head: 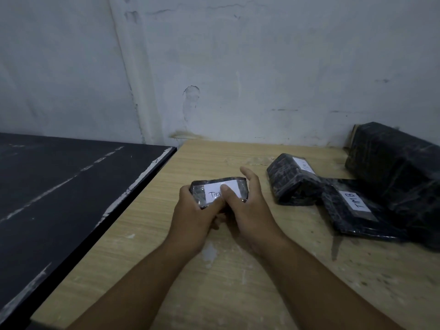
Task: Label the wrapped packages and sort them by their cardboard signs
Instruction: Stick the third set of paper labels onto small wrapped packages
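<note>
A small black-wrapped package (241, 190) is held just above the wooden table (166, 246) between both hands. It carries a white label (214, 192) that reads "TIM" with the rest covered. My left hand (192, 215) grips its left end. My right hand (245, 210) holds its right side, the thumb pressing on the label. No cardboard sign is in view.
Three more black-wrapped packages lie at the right: a labelled block (291, 179), a flat one (357, 208) labelled "TIM B", and a large one (395, 167) against the white wall (214, 67). A black table (59, 186) adjoins the wooden one on the left.
</note>
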Demonstrator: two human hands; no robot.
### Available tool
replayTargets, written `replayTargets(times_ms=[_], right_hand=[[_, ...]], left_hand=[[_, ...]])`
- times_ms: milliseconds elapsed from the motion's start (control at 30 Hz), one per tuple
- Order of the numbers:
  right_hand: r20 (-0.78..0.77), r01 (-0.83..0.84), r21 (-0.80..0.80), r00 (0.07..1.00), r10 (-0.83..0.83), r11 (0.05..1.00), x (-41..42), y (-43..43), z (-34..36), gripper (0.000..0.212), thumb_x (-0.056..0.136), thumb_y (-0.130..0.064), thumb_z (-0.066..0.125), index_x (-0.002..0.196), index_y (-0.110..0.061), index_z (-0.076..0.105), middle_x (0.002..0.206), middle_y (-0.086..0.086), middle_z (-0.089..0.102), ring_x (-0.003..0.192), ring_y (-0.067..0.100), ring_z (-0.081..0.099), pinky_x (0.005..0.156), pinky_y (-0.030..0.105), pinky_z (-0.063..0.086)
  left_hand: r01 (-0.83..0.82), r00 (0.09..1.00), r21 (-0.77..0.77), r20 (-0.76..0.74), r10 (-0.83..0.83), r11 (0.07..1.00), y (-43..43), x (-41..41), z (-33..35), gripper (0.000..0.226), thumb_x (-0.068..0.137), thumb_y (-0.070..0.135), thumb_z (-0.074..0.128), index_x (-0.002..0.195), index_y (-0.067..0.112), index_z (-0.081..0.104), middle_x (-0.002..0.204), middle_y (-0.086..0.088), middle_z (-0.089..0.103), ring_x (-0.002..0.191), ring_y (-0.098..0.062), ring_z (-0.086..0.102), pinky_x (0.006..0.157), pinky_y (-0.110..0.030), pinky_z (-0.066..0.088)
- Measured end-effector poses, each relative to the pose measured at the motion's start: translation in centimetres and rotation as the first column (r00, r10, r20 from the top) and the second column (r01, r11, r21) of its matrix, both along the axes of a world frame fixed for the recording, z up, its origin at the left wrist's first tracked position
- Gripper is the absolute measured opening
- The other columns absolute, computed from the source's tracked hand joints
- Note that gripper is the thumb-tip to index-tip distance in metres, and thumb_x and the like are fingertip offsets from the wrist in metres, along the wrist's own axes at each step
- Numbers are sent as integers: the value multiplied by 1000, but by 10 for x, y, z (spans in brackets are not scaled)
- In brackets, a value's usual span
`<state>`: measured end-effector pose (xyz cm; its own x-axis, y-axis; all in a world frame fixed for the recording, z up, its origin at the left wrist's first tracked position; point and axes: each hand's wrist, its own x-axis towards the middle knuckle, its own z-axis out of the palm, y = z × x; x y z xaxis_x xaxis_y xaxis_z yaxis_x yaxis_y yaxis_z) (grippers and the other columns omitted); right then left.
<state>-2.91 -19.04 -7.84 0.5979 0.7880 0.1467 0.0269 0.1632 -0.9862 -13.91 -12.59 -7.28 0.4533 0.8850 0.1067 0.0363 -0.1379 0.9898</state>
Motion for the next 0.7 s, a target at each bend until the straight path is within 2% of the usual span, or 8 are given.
replayTargets(times_ms=[67, 100, 267, 367, 467, 567, 633, 700], right_hand=[[131, 48, -5, 990, -46, 999, 3, 2, -3, 34, 101, -23, 56, 131, -37, 49, 107, -1, 65, 73, -4, 65, 60, 15, 50], [139, 66, -2, 988, -65, 998, 3, 3, -3, 29, 102, -22, 53, 129, -34, 51, 106, -1, 64, 69, -6, 62, 58, 14, 49], [83, 214, 5, 973, -213, 977, -1, 10, -3, 26, 107, -24, 41, 127, -32, 55, 94, 0, 65, 71, 9, 59, 54, 20, 48], [81, 295, 12, 952, -295, 956, -3, 14, -4, 28, 107, -24, 38, 128, -28, 56, 97, -2, 67, 82, 14, 64, 65, 30, 54], [46, 307, 15, 951, -307, 952, -4, 14, -1, 26, 107, -23, 37, 118, -28, 60, 98, -3, 68, 90, 20, 67, 75, 41, 57], [20, 206, 29, 978, -207, 978, -4, 13, -1, 9, 97, -37, 59, 106, -37, 58, 94, -1, 70, 84, 21, 69, 70, 44, 58], [30, 181, 17, 983, -182, 983, -5, 15, -3, 35, 78, -48, 77, 104, -38, 57, 97, 0, 71, 86, 24, 72, 72, 47, 60], [-1, 198, 36, 980, -198, 980, -4, 18, -5, 38, 74, -48, 80, 100, -33, 59, 96, 5, 71, 86, 29, 72, 72, 51, 61]], left_hand=[[-3, 1000, 19, -5, 3, 1000, 3, -1, -1, 32, 92, 27, 70, 113, 12, 50, 87, -11, 73, 56, -16, 66, 51, -26, 53], [-9, 1000, 23, 3, 9, 1000, 4, -1, -2, 27, 95, 25, 65, 113, 11, 51, 83, -11, 73, 55, -17, 65, 52, -27, 53], [-74, 996, 34, 45, 72, 997, 3, 5, -10, 15, 105, 24, 44, 110, 11, 51, 84, -13, 71, 52, -16, 63, 50, -31, 52], [-101, 994, 69, 51, 97, 993, 0, 8, -11, 23, 107, 27, 36, 107, 11, 52, 78, -14, 70, 51, -19, 62, 50, -33, 52], [-113, 993, 104, 31, 110, 988, -1, 7, -10, 26, 108, 27, 31, 108, 12, 53, 82, -10, 71, 51, -18, 63, 49, -34, 53], [-96, 995, 147, 29, 93, 984, -3, 7, -10, 26, 108, 28, 30, 107, 13, 50, 80, -10, 70, 49, -20, 62, 50, -39, 54], [-84, 996, 160, 36, 80, 984, -4, 7, -10, 24, 108, 28, 30, 107, 14, 49, 77, -8, 69, 48, -20, 61, 49, -40, 53], [-84, 996, 155, 46, 78, 984, -5, 6, -10, 24, 108, 26, 30, 108, 13, 50, 79, -6, 69, 48, -21, 61, 49, -38, 53]])
